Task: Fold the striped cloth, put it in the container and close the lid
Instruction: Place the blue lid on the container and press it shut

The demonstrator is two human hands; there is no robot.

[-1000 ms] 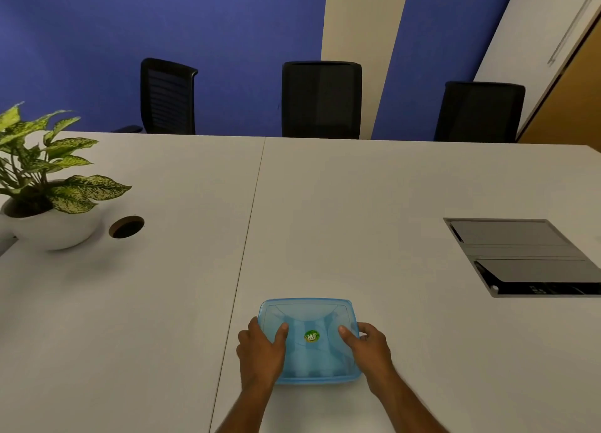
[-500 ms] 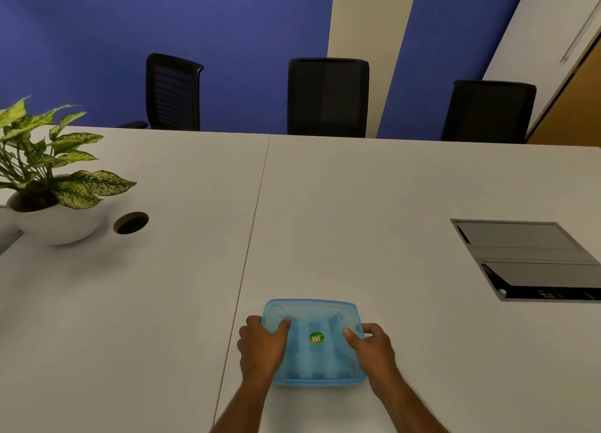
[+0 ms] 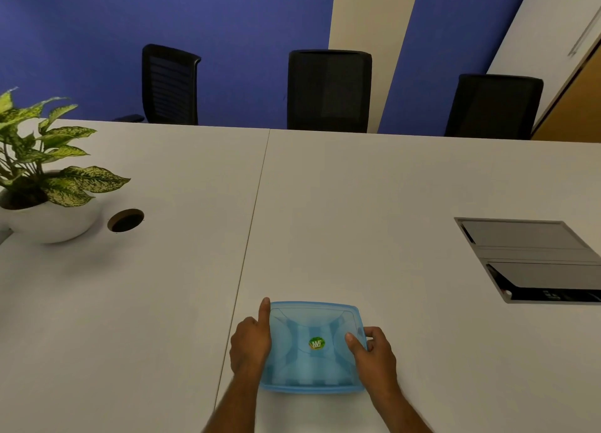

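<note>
Near done, we judge: striped cloth [image 3: 313, 369] inside container [image 3: 312, 388], lid [image 3: 312, 318] on. Left hand [image 3: 250, 348]: forefinger straight along left rim, grip unclear to us. Right hand [image 3: 374, 354] grasps right rim, thumb atop lid. Remaining: press seal.

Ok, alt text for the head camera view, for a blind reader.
A person holds a closed blue container on a white table, left hand against its left edge, right hand gripping its right edge. A potted plant stands far left.

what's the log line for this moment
step: closing lid | left hand: digit straight along lid edge | right hand: thumb on lid, fingers round edge
</note>
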